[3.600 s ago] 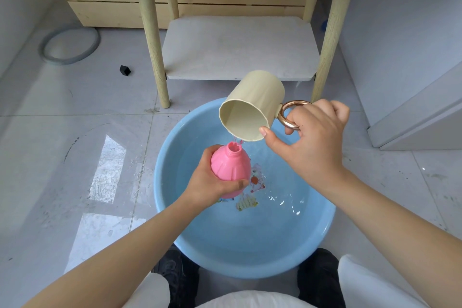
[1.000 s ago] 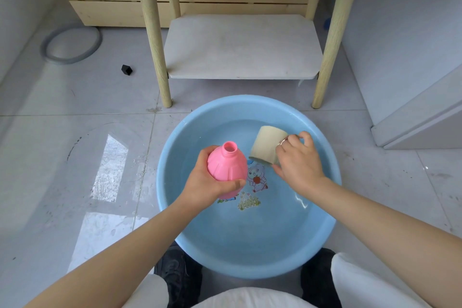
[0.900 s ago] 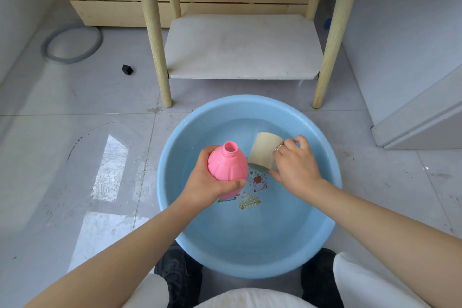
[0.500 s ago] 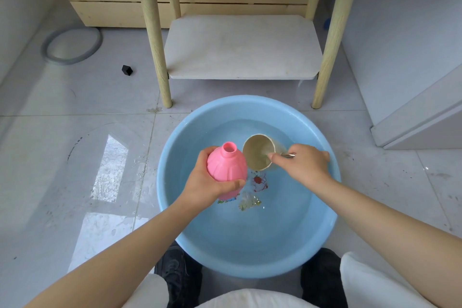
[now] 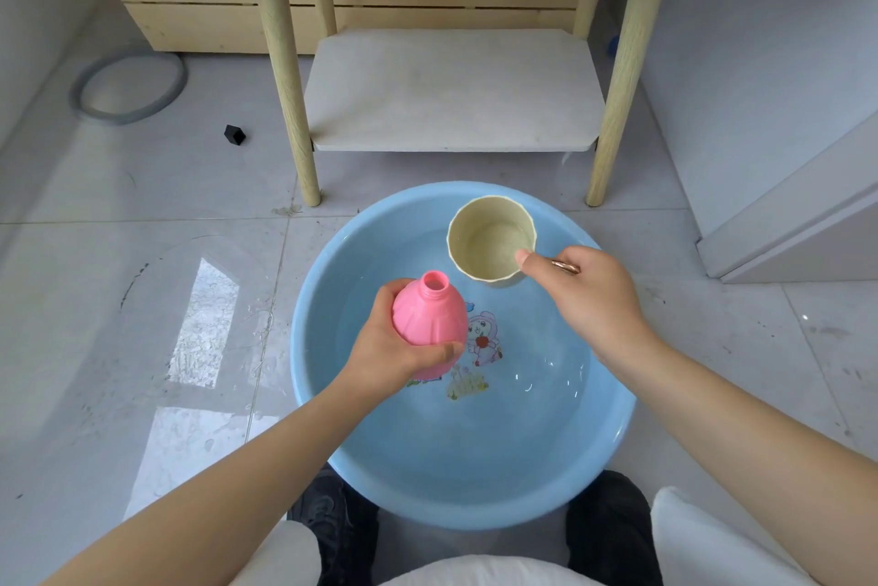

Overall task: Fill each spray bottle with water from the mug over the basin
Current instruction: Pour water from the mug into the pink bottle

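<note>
In the head view, taking the basin (image 5: 613, 433) as landmark: the left hand (image 5: 387, 350) wraps its fingers round the lower body of the one pink bottle (image 5: 430, 319), held upright with its open neck up, above the basin's left half. The right hand (image 5: 582, 295) pinches the handle of the one mug (image 5: 491, 238), thumb on the rim, mouth up, above the basin's far side, just apart from the bottle. There looks to be water in the mug. The bottle's neck is narrow against the mug's wide rim, so a fast tilt would likely send water down the bottle's side. A wet bottle could also slip in the left grip. Count: one bottle, one mug, one basin, two hands.
</note>
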A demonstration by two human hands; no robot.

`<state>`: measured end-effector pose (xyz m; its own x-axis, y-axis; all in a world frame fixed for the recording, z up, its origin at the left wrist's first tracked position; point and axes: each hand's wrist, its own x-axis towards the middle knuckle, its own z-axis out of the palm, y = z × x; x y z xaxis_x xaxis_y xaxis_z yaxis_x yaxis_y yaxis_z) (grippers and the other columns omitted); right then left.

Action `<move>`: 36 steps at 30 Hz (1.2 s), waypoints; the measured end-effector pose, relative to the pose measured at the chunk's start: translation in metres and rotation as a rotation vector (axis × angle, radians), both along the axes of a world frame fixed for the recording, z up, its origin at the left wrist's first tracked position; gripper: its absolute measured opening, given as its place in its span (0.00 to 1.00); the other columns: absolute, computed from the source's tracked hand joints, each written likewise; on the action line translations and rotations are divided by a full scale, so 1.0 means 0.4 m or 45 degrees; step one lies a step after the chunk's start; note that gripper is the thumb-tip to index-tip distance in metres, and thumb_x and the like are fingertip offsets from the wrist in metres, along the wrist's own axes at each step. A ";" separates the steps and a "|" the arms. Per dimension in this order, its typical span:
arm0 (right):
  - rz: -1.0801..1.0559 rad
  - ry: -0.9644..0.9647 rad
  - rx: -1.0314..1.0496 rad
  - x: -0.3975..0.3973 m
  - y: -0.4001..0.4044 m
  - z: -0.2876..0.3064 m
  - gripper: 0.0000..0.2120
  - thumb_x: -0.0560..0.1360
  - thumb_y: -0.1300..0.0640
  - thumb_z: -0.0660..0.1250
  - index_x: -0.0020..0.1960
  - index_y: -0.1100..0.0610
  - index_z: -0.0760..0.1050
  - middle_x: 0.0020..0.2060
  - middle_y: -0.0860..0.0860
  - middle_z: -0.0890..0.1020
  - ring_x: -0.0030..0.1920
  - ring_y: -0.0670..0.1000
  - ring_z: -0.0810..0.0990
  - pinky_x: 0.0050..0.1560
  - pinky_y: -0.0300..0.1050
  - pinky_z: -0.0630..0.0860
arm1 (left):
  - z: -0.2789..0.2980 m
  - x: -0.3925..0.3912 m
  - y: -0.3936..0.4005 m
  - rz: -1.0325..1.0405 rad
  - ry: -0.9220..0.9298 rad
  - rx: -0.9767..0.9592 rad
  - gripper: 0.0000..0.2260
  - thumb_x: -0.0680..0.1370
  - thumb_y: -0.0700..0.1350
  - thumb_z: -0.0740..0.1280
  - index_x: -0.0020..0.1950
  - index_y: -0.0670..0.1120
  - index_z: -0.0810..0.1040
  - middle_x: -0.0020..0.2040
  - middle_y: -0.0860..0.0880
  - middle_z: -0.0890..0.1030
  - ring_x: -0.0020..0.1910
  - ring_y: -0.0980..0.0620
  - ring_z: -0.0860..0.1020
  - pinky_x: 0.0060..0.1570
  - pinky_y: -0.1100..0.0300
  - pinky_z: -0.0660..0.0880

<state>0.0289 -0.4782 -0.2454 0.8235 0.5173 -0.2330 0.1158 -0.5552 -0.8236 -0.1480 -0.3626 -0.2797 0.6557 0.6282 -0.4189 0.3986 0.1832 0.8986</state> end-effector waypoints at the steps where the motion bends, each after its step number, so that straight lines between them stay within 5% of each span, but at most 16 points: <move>1: 0.021 -0.040 0.014 -0.005 0.002 0.009 0.25 0.69 0.42 0.71 0.30 0.55 0.59 0.23 0.46 0.60 0.28 0.50 0.61 0.35 0.45 0.59 | -0.001 0.000 0.000 0.000 0.001 0.004 0.33 0.63 0.41 0.80 0.61 0.57 0.66 0.56 0.55 0.73 0.50 0.55 0.76 0.31 0.69 0.75; 6: 0.113 -0.464 0.042 -0.029 0.014 0.036 0.25 0.69 0.42 0.72 0.27 0.54 0.62 0.21 0.45 0.65 0.29 0.47 0.67 0.46 0.46 0.60 | 0.001 0.003 -0.001 -0.008 0.009 0.019 0.33 0.65 0.39 0.79 0.61 0.57 0.66 0.55 0.54 0.73 0.49 0.55 0.76 0.30 0.69 0.75; 14: 0.137 -0.915 0.139 -0.036 0.016 0.026 0.21 0.67 0.36 0.64 0.30 0.53 0.65 0.26 0.43 0.69 0.34 0.49 0.68 0.44 0.42 0.54 | -0.001 0.001 0.000 -0.018 0.014 0.025 0.33 0.63 0.42 0.80 0.58 0.60 0.66 0.55 0.56 0.73 0.50 0.55 0.76 0.31 0.68 0.75; 22: 0.165 -1.124 0.197 -0.038 0.025 0.024 0.20 0.68 0.38 0.66 0.31 0.53 0.64 0.28 0.41 0.68 0.34 0.49 0.67 0.46 0.41 0.54 | 0.001 0.003 0.000 -0.026 0.018 0.029 0.34 0.58 0.48 0.77 0.59 0.60 0.66 0.55 0.55 0.74 0.50 0.55 0.76 0.31 0.68 0.76; 36: 0.201 -1.294 0.254 -0.033 0.029 0.037 0.19 0.68 0.40 0.67 0.32 0.53 0.65 0.28 0.46 0.74 0.36 0.52 0.71 0.49 0.41 0.55 | 0.000 0.003 0.000 -0.029 0.011 0.031 0.33 0.65 0.39 0.79 0.62 0.57 0.66 0.55 0.54 0.73 0.50 0.54 0.76 0.30 0.69 0.75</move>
